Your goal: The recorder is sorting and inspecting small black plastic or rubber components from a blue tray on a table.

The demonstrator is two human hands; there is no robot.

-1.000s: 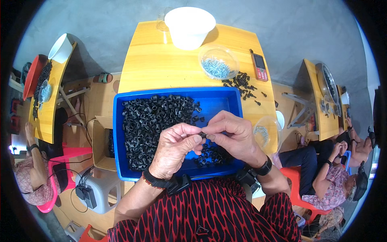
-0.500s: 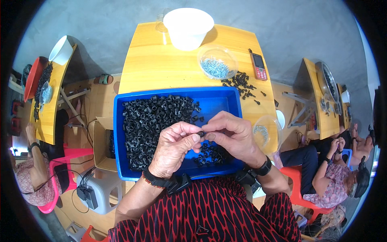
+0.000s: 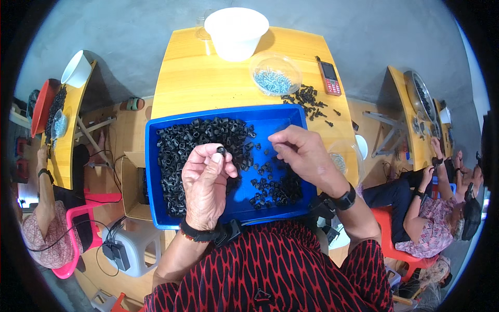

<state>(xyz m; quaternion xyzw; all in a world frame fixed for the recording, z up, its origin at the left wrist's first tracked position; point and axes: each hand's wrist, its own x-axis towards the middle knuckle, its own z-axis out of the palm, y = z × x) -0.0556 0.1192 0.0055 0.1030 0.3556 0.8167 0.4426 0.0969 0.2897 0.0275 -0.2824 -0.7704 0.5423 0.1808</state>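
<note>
A blue tray (image 3: 156, 171) sits at the near edge of a yellow table (image 3: 208, 78), holding a heap of small black plastic parts (image 3: 192, 143). My left hand (image 3: 205, 184) hovers over the tray and pinches one small black part (image 3: 221, 151) between thumb and forefinger. My right hand (image 3: 301, 156) is over the tray's right side, apart from the left, fingers curled together; whether it holds anything is hidden.
On the table behind the tray stand a white bowl (image 3: 236, 31), a clear bowl of small metal pieces (image 3: 274, 78), a red phone (image 3: 329, 77) and loose black parts (image 3: 306, 99). Other people sit at yellow tables to the left (image 3: 44, 229) and right (image 3: 436, 213).
My hands were together over the tray, both on one small piece. Now they have separated; the left keeps the black part and the right has drawn away to the right.
</note>
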